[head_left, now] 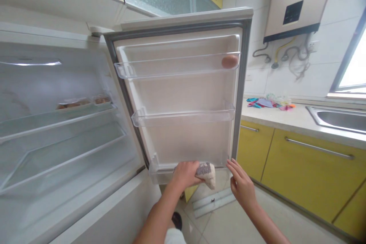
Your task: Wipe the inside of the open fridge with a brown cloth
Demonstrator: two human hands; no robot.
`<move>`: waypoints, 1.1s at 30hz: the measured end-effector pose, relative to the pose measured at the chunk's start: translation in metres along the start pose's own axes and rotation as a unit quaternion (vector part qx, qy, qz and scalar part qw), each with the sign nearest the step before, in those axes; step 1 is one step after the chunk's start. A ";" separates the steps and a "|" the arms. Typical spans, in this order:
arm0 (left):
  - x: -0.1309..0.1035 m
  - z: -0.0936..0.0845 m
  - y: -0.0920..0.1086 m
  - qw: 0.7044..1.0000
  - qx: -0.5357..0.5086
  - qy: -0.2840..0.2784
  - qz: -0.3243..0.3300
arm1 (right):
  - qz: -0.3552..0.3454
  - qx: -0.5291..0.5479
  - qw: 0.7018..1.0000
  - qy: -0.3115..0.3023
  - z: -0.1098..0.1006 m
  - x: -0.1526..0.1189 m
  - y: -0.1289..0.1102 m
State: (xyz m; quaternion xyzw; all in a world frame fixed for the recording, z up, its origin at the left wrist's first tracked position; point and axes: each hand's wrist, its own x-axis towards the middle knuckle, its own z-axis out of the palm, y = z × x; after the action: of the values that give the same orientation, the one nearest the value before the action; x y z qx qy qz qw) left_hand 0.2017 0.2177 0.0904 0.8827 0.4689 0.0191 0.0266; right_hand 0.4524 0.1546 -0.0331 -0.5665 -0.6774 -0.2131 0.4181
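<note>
At bottom centre, the left hand grips a cloth at the door's lowest bin; right of it, the right hand, loosely open, is by the door's edge.

Illumination is bright and diffuse, entering from the window at right; a lamp glows inside the refrigerator. Wide-angle distortion tilts the edges. Fine detail is soft.

There are three door bins, two hands, one held cloth, one egg and one sink.
</note>
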 end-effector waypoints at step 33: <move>0.011 0.003 0.021 0.999 -0.035 0.019 0.012 | -0.035 0.072 0.985 -0.151 0.006 0.045 -0.023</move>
State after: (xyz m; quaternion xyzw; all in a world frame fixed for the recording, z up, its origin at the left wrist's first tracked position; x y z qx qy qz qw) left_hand 0.2257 0.2148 0.0894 0.8863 0.4576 0.0526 0.0478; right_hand 0.4287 0.1801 0.0040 -0.5366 -0.7655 -0.0900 0.3435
